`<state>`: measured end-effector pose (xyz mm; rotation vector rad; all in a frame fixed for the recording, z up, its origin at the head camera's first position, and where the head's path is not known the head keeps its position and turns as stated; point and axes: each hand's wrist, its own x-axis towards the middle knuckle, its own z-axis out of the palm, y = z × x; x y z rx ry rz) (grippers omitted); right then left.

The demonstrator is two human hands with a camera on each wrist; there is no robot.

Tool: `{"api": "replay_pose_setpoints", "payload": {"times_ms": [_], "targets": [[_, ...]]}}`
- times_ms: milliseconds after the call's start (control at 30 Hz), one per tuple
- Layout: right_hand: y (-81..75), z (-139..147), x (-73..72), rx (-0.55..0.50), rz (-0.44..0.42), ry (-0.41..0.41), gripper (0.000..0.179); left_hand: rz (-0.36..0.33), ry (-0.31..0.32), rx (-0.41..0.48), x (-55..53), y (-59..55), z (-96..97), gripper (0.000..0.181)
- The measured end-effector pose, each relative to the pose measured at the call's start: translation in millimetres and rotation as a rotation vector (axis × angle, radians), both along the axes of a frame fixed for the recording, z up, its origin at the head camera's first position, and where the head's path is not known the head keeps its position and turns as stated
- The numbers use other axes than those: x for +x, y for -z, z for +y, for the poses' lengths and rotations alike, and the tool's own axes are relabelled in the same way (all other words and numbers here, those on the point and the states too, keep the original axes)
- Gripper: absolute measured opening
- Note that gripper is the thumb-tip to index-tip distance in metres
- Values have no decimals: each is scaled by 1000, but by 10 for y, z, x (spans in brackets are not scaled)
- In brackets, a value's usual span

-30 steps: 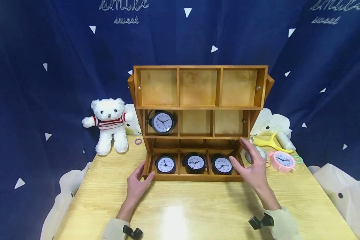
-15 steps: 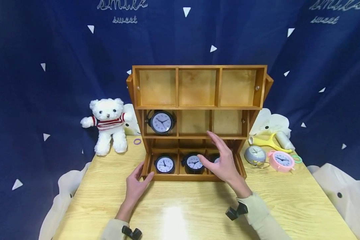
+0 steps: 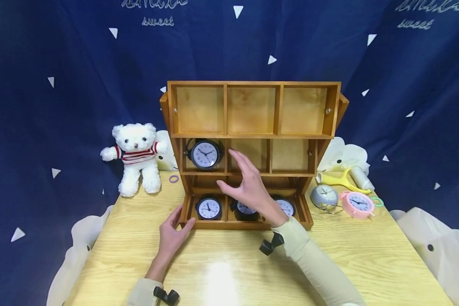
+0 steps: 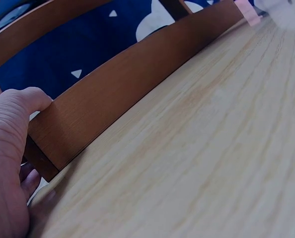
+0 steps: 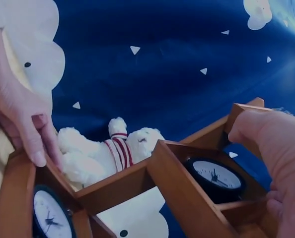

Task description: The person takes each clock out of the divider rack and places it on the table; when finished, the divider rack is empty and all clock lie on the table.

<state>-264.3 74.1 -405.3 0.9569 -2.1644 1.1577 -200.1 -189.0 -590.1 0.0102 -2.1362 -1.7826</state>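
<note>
A three-tier wooden shelf (image 3: 199,136) with square compartments stands at the centre of the head view. My left hand (image 3: 172,233) holds the bottom tier's front left corner, its thumb over the front board (image 4: 112,84) and fingers along the side. My right hand (image 3: 248,187), thumb and fingers spread with nothing between them, hovers before the middle tier. A black alarm clock (image 3: 205,154) sits in that tier's left compartment. Below, three more occupy the bottom row: a left clock (image 3: 208,209), a middle clock (image 3: 246,214) partly hidden by my right hand, and a right clock (image 3: 285,207).
A white teddy bear (image 3: 137,159) in a striped shirt and a purple ring (image 3: 174,179) are left of the shelf. On the right lie a grey clock (image 3: 324,195), a pink alarm clock (image 3: 357,204), a yellow slingshot-shaped item (image 3: 344,181) and a green ring (image 3: 377,202).
My right hand has swept left and up, from the shelf's right end across the bottom clocks to the middle tier. My left hand has stayed at the corner.
</note>
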Motion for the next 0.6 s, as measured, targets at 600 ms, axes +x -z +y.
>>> {"api": "replay_pose_setpoints", "payload": {"times_ms": [600], "targets": [[-217, -462, -357, 219, 14, 106, 91, 20, 5, 22, -11, -20, 0, 63]]}}
